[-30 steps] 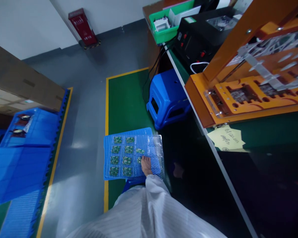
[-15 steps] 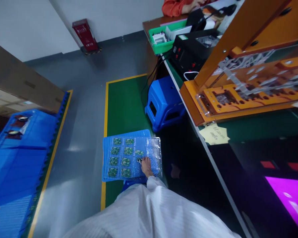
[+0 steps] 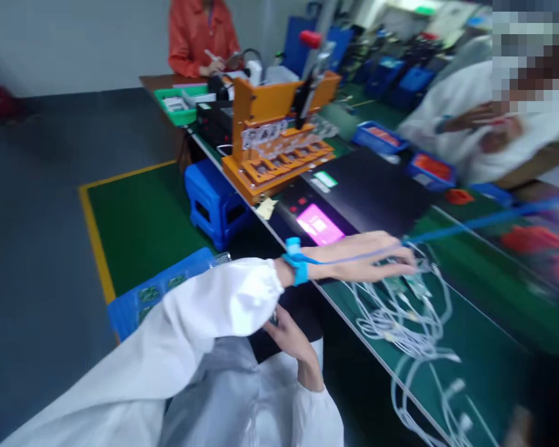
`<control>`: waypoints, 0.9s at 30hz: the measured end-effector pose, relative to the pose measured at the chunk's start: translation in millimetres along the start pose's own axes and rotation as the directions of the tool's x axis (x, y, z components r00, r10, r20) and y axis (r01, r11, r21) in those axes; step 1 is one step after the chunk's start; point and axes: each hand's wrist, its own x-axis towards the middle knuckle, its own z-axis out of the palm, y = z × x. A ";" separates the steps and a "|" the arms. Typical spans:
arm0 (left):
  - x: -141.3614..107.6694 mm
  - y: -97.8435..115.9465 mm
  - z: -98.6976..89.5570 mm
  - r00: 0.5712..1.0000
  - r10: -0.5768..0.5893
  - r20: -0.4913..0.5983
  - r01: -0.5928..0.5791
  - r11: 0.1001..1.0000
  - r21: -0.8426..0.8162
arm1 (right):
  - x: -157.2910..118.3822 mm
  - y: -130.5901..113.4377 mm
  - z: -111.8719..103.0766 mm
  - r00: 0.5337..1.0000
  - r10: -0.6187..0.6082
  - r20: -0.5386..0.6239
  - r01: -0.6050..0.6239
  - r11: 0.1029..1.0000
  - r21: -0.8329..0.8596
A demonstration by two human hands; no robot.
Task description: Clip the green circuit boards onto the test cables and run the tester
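Observation:
My left hand [image 3: 377, 257], with a blue strap [image 3: 300, 267] around its wrist, stretches across the bench above a tangle of white cables [image 3: 395, 329]. Its fingers are extended and slightly apart, and nothing shows in them. Some small green boards [image 3: 403, 284] lie among the cables under the fingers. Low by my lap, my right hand [image 3: 291, 335] is closed on a small dark piece, seemingly a circuit board [image 3: 274, 318], mostly hidden by the fingers. Partly covered by my left sleeve, a blue tray [image 3: 125, 313] with green circuit boards [image 3: 149, 293] is at the left.
An orange fixture [image 3: 279, 161] stands on the bench beside a black machine with a lit pink screen [image 3: 319, 225]. A blue stool [image 3: 218, 202] is under the bench edge. Across the bench a co-worker's hands [image 3: 494, 127] are near blue bins [image 3: 431, 169]. Another person wears orange [image 3: 200, 37].
The view has swung right toward the bench. My right hand has left the tray of boards and is by my lap. My left hand has come into view over the cables.

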 end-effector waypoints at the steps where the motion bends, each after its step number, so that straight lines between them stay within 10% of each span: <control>1: -5.9 6.0 1.8 1.000 -0.005 0.009 0.005 0.994 -0.108 | -16.6 -8.6 -11.0 1.000 0.014 0.010 -0.015 0.990 0.141; 6: -27.3 35.6 35.6 0.938 -0.348 -0.002 0.302 0.818 -0.489 | -75.9 -36.7 -47.9 0.936 0.057 -0.346 0.178 0.775 0.607; 10: -36.0 48.6 88.6 0.811 -0.566 0.149 0.564 0.687 -0.459 | -92.2 -44.7 -73.3 0.683 0.157 -0.714 0.493 0.623 0.608; 14: -34.4 56.7 137.7 0.794 -0.529 0.298 0.606 0.653 -0.455 | -98.9 -41.7 -101.5 0.497 0.297 -0.815 0.623 0.531 0.574; 21: 5.6 79.7 188.7 0.797 -0.498 0.342 0.603 0.625 -0.495 | -120.4 -26.5 -135.8 0.450 0.415 -0.791 0.642 0.465 0.609; 27: 50.6 83.2 183.3 0.719 -0.468 0.514 0.662 0.686 -0.301 | -144.3 -26.8 -154.4 0.397 0.242 -0.885 0.736 0.493 0.464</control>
